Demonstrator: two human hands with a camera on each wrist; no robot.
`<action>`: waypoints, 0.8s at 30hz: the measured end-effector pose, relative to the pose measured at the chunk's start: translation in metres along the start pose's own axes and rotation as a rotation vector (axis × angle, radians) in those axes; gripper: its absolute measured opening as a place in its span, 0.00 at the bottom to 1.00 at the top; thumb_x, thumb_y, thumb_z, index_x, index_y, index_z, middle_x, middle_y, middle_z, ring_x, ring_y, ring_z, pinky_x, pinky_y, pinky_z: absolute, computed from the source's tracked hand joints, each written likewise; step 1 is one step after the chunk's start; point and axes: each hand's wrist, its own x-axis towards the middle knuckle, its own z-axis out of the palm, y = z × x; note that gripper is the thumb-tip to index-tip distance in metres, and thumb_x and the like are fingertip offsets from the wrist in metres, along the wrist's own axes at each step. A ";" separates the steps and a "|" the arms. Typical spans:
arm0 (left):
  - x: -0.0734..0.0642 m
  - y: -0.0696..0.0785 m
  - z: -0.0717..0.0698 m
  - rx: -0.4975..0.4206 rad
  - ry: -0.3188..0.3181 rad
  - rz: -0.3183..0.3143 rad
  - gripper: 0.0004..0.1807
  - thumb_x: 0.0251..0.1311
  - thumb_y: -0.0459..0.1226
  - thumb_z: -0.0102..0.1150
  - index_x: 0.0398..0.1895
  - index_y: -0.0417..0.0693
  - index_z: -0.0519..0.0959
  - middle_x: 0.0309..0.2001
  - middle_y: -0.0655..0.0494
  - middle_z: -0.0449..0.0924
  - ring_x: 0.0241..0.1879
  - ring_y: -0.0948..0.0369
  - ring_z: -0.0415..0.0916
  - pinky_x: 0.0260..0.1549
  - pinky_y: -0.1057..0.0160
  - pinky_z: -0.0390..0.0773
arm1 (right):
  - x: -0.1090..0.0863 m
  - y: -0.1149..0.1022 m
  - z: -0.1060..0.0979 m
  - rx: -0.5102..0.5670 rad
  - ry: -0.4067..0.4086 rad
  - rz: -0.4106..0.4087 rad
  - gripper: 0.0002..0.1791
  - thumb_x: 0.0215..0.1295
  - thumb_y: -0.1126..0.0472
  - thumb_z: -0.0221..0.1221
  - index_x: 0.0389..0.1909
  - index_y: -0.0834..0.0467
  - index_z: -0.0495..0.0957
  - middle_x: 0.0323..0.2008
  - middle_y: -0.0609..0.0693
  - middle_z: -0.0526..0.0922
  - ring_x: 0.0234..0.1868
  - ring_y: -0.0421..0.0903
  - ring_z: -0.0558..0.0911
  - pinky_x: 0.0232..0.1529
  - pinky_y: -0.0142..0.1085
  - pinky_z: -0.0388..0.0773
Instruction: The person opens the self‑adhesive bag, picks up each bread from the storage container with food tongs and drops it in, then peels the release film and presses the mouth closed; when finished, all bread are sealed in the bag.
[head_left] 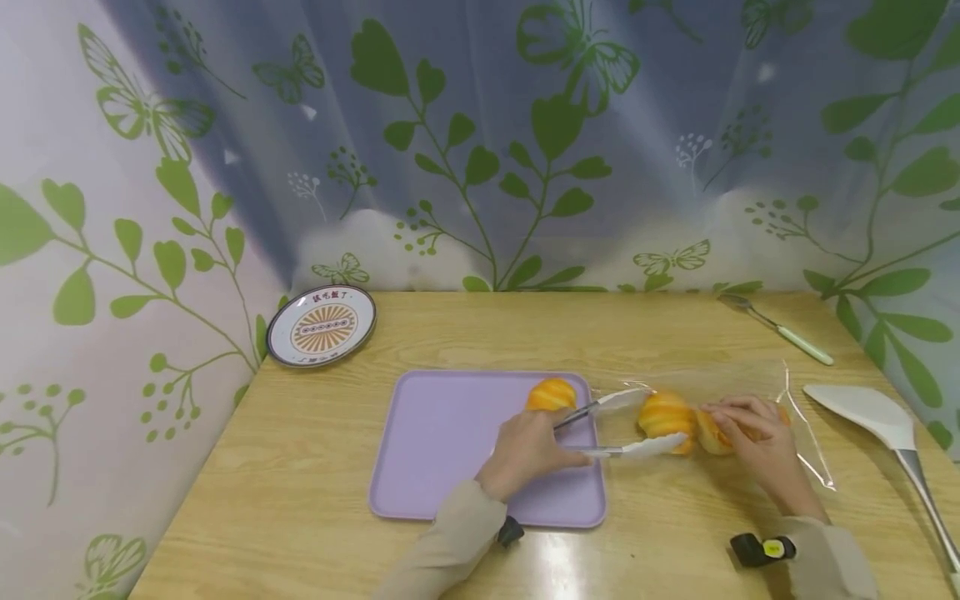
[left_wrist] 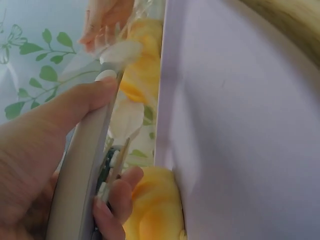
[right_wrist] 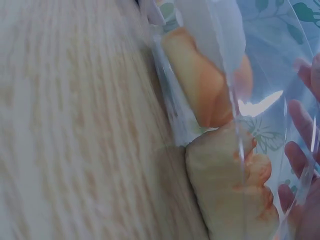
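My left hand (head_left: 528, 450) holds a pair of tongs (head_left: 652, 447) with metal arms and white tips, thumb along one arm and fingers around the other. The spread tips stand on either side of a yellow-orange striped bread roll (head_left: 664, 414), at the left part of a clear plastic bag (right_wrist: 272, 107). A second bread roll (right_wrist: 225, 185) lies beside it in the bag. My right hand (head_left: 765, 446) pinches the bag over this second roll. Another bread roll (head_left: 551, 393) sits on the purple tray (head_left: 457, 442), near its upper right corner and partly hidden by my left hand.
A white plate (head_left: 322, 326) with a printed pattern is at the back left of the wooden table (head_left: 300, 467). A spoon with a pale green handle (head_left: 804, 344) lies at the back right. A white-headed serving spatula (head_left: 862, 410) lies along the right edge. Curtains stand behind.
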 end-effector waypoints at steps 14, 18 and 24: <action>-0.005 -0.003 -0.009 -0.003 -0.008 -0.019 0.41 0.36 0.59 0.76 0.57 0.54 0.80 0.36 0.55 0.85 0.29 0.62 0.76 0.30 0.64 0.76 | -0.001 0.001 -0.001 -0.010 -0.017 0.028 0.11 0.62 0.77 0.58 0.40 0.66 0.85 0.43 0.23 0.76 0.50 0.30 0.66 0.48 0.25 0.58; -0.012 -0.009 -0.017 -0.013 -0.006 -0.008 0.43 0.36 0.59 0.77 0.60 0.55 0.78 0.47 0.52 0.86 0.39 0.58 0.82 0.38 0.62 0.80 | -0.001 0.000 -0.001 0.004 0.006 -0.010 0.13 0.59 0.80 0.58 0.39 0.65 0.85 0.42 0.24 0.77 0.49 0.30 0.67 0.48 0.25 0.56; -0.030 -0.025 -0.039 -0.051 -0.002 -0.028 0.45 0.37 0.59 0.77 0.61 0.50 0.77 0.48 0.53 0.86 0.44 0.57 0.82 0.43 0.57 0.80 | 0.000 0.001 -0.001 0.001 0.035 -0.031 0.12 0.57 0.83 0.57 0.36 0.68 0.84 0.41 0.24 0.76 0.47 0.30 0.67 0.46 0.25 0.55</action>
